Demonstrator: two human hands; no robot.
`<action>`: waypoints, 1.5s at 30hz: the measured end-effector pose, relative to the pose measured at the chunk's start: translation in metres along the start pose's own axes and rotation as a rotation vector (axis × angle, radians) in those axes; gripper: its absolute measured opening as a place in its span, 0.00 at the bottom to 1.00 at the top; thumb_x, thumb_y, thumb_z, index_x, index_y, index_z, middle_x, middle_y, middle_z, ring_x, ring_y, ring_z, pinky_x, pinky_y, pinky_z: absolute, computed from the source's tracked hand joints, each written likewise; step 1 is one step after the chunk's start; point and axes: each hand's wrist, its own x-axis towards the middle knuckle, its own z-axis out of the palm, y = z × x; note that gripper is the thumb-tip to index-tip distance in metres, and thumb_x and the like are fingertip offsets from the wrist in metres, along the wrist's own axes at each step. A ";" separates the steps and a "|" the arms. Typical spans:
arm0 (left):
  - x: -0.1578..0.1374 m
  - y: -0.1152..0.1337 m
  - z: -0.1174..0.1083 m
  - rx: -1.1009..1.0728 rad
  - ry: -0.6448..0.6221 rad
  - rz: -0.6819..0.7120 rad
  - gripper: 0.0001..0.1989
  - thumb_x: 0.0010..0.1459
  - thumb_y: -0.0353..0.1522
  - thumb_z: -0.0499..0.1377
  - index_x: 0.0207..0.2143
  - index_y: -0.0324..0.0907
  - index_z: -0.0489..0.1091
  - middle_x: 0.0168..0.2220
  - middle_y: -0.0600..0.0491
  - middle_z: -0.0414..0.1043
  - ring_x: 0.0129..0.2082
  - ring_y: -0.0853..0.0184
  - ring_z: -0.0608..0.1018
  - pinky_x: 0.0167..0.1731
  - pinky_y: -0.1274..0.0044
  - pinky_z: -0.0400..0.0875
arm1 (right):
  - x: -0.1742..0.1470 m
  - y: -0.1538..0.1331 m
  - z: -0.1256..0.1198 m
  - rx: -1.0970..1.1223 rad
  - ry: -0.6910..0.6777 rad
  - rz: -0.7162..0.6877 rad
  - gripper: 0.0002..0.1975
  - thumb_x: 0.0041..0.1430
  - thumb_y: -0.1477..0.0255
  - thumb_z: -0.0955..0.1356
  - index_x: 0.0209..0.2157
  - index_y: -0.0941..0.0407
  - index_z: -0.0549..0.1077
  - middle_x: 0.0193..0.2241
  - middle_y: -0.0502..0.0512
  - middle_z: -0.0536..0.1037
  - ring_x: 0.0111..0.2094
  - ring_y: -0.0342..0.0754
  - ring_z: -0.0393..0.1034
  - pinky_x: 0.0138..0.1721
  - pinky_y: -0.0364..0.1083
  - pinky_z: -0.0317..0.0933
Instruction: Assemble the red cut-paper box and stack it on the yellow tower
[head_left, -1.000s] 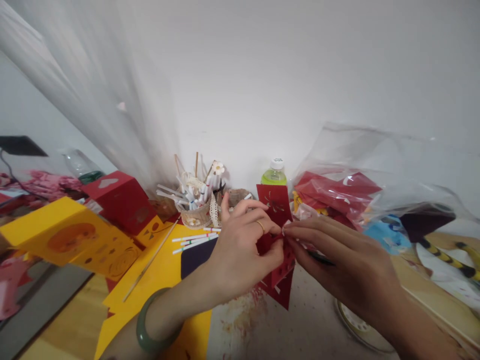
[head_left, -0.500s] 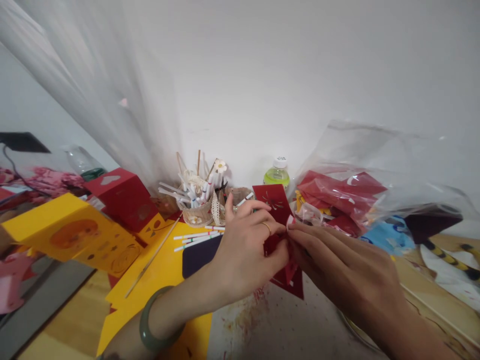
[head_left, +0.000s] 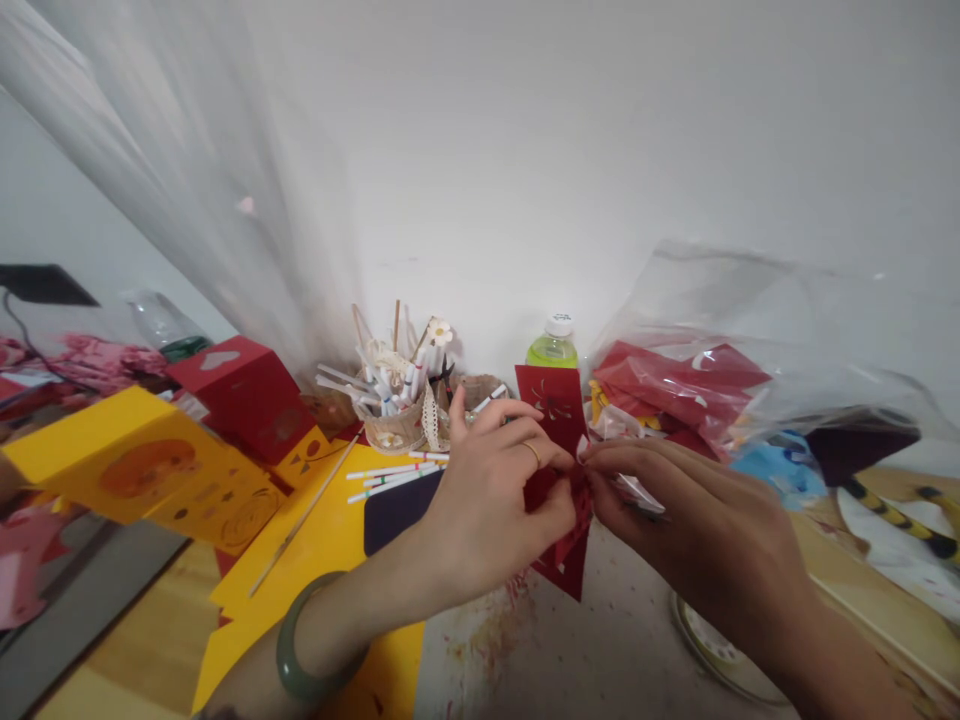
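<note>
A: Look between the two hands, straight to the red cut-out card point(head_left: 568, 428), standing near upright over the stained grey worktop point(head_left: 555, 650), just in front of a bottle point(head_left: 553, 352) of yellow-green liquid!

B: Got it. And held how?

A: By the left hand point(head_left: 499, 490), apparently pinching card between thumb and forefinger, with another finger lifted well apart. Now check the right hand point(head_left: 697, 520): close-fingered, pinching a small white piece point(head_left: 583, 448) right at the card's edge. Can't tell whether tape, backing or plain paper.

B: So, at which step?

A: Judging from here, at the fiddly fingertip stage, working that white piece at the edge. Attaching or loosening? Can't say which. Calls for a steady left pinch, a finer right one, and no creasing of the card.

B: Any writing to read?

A: Try the bottle's white cap point(head_left: 559, 326): dark-marked, too small to make out. Try the blue packet point(head_left: 780, 465): white-marked, not legible. Can't spot a brand on the white markers point(head_left: 394, 478) either, only coloured bands.
</note>
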 end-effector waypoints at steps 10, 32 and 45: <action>0.003 -0.004 -0.001 -0.009 0.047 -0.001 0.05 0.50 0.26 0.56 0.26 0.44 0.69 0.27 0.58 0.74 0.43 0.63 0.74 0.59 0.48 0.33 | 0.005 0.005 -0.006 0.279 -0.081 0.056 0.03 0.60 0.77 0.65 0.34 0.55 0.70 0.32 0.52 0.78 0.34 0.44 0.73 0.35 0.44 0.67; 0.005 -0.006 -0.005 -0.091 -0.028 0.009 0.06 0.52 0.25 0.56 0.25 0.44 0.69 0.28 0.58 0.76 0.48 0.61 0.72 0.59 0.49 0.35 | 0.006 0.006 -0.011 0.263 -0.155 0.048 0.07 0.61 0.79 0.63 0.37 0.55 0.70 0.32 0.53 0.76 0.35 0.48 0.67 0.35 0.48 0.62; 0.009 -0.016 -0.022 -0.133 -0.068 0.044 0.07 0.52 0.25 0.56 0.25 0.45 0.67 0.29 0.57 0.74 0.50 0.61 0.71 0.58 0.53 0.46 | -0.001 0.036 -0.022 0.108 -0.189 -0.036 0.04 0.57 0.72 0.67 0.35 0.51 0.74 0.61 0.59 0.55 0.63 0.63 0.47 0.60 0.63 0.45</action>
